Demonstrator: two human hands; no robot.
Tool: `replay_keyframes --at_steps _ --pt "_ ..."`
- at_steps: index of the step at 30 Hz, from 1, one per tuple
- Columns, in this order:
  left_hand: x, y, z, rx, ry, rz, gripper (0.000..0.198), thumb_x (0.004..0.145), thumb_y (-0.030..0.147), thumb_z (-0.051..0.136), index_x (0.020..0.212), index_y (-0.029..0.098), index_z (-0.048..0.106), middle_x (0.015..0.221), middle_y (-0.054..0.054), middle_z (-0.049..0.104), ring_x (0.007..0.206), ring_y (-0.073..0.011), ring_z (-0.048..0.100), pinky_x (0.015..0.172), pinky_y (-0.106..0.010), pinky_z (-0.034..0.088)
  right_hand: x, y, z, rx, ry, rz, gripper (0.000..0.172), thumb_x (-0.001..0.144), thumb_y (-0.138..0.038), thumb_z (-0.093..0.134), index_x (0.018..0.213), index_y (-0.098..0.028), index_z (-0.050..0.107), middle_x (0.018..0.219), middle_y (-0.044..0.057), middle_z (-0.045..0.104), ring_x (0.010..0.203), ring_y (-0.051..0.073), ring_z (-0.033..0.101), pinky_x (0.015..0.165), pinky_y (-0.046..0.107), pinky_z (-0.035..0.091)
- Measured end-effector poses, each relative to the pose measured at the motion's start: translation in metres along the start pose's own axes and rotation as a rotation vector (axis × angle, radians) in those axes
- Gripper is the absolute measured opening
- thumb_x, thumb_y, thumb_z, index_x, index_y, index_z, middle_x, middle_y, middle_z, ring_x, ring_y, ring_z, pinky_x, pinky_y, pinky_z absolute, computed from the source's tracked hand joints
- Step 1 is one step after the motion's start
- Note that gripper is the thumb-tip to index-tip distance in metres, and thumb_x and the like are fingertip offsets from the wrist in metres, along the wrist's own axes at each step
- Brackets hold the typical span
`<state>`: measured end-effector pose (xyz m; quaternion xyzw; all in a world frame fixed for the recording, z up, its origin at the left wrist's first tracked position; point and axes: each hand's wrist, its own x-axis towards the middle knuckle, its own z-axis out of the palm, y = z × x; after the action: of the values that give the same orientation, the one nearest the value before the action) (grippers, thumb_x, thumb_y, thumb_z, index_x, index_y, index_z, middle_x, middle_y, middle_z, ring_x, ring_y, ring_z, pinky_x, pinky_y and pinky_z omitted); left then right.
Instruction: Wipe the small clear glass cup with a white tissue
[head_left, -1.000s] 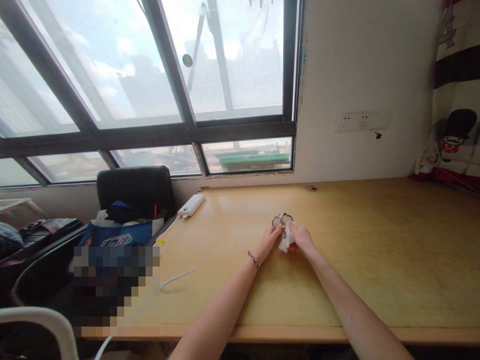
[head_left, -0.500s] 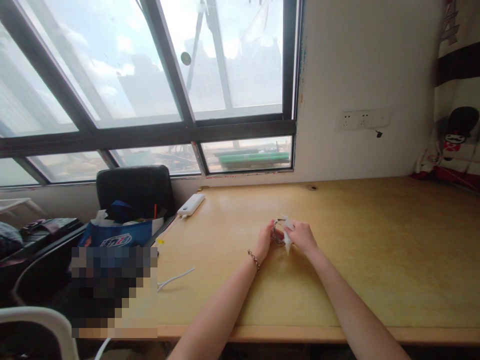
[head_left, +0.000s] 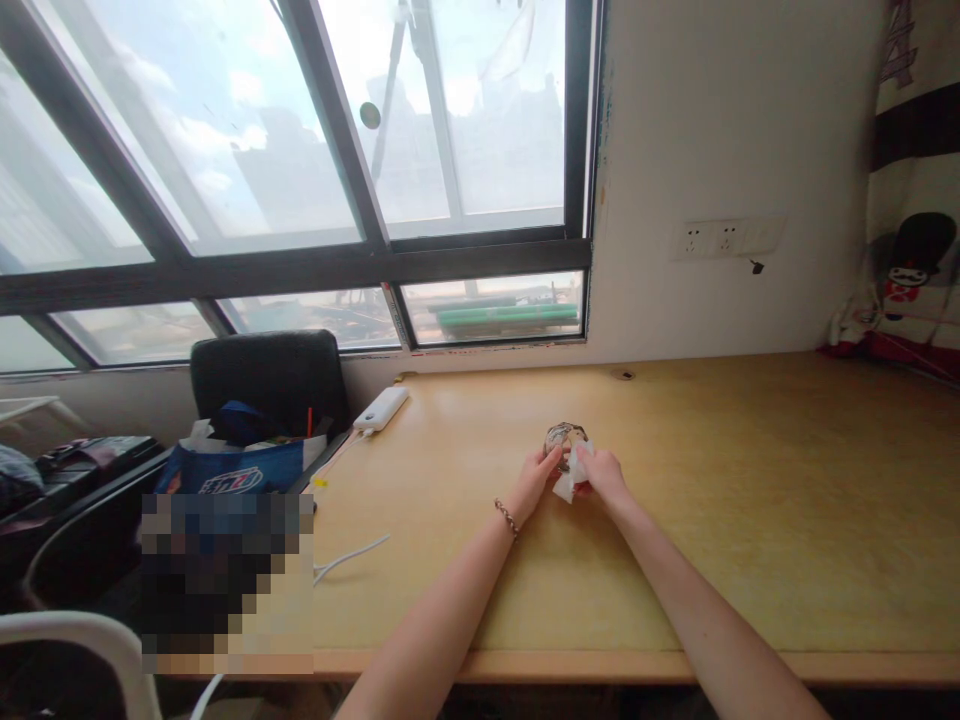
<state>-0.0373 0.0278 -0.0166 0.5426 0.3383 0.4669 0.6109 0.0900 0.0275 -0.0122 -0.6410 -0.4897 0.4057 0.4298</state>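
Note:
Over the middle of the wooden desk, both my hands meet around a small metal bracelet-like ring. My left hand, with a beaded band on its wrist, pinches the ring from the left. My right hand is closed on a crumpled white tissue pressed against the ring's lower right side. The ring stands up above my fingertips.
A white power bank with a cable lies at the desk's back left, and a white cord trails off the left edge. A black chair holding a blue bag stands to the left. Wall sockets sit above the desk.
Half a second ago the ring was tipped low between my hands with the tissue on top; now it stands upright again and the tissue is lower, below the ring.

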Motion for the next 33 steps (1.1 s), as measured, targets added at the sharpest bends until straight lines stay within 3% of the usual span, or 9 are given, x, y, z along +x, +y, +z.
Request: replay_keyframes --at_steps 3,7,12,17,24,33 --pt "0.004 -0.006 -0.003 -0.016 0.104 -0.041 0.060 0.072 0.056 0.050 0.107 0.008 0.057 0.091 -0.013 0.064 0.076 -0.0209 0.059 0.069 -0.030 0.043 -0.001 -0.002 0.000 -0.016 -0.101 0.087 0.026 0.072 -0.036 0.051 0.062 -0.014 0.060 0.048 0.005 0.060 0.037 0.016 0.055 0.036 0.023 0.041" --pt "0.008 -0.012 -0.007 0.004 0.189 -0.038 0.061 0.067 0.061 0.051 0.088 0.006 0.064 0.084 -0.014 0.065 0.077 -0.0225 0.059 0.070 -0.031 0.044 -0.004 -0.008 -0.004 -0.252 -0.028 -0.037 0.026 0.073 -0.035 0.051 0.065 -0.012 0.062 0.060 0.009 0.065 0.043 0.015 0.057 0.037 0.021 0.039" --pt "0.007 -0.012 -0.007 -0.022 0.158 -0.051 0.061 0.070 0.063 0.044 0.077 0.006 0.065 0.072 -0.013 0.065 0.067 -0.0208 0.060 0.069 -0.033 0.045 -0.007 -0.013 -0.010 -0.718 0.097 -0.321 0.025 0.078 -0.033 0.048 0.072 -0.015 0.064 0.073 0.010 0.067 0.069 0.018 0.061 0.057 0.022 0.040" --pt "0.003 -0.008 -0.007 -0.026 0.110 -0.075 0.059 0.072 0.062 0.043 0.068 0.007 0.065 0.063 -0.011 0.063 0.058 -0.0188 0.059 0.063 -0.031 0.046 -0.013 -0.017 -0.013 -0.933 0.154 -0.390 0.030 0.082 -0.039 0.042 0.081 -0.017 0.063 0.076 0.011 0.066 0.070 0.019 0.060 0.058 0.024 0.036" --pt "0.003 -0.012 -0.010 0.041 -0.004 -0.094 0.062 0.074 0.064 0.035 0.057 0.010 0.061 0.052 -0.008 0.059 0.049 -0.0174 0.056 0.056 -0.030 0.044 -0.024 -0.023 -0.018 -0.930 0.111 -0.527 0.038 0.081 -0.049 0.041 0.078 -0.018 0.062 0.073 0.011 0.065 0.068 0.020 0.059 0.057 0.024 0.031" --pt "0.005 -0.014 -0.011 0.053 0.012 -0.028 0.056 0.076 0.060 0.038 0.066 0.011 0.063 0.063 -0.008 0.063 0.059 -0.0181 0.058 0.064 -0.030 0.045 -0.022 -0.020 -0.016 -0.835 0.111 -0.476 0.044 0.081 -0.053 0.036 0.077 -0.019 0.064 0.073 0.010 0.066 0.066 0.019 0.059 0.054 0.024 0.031"
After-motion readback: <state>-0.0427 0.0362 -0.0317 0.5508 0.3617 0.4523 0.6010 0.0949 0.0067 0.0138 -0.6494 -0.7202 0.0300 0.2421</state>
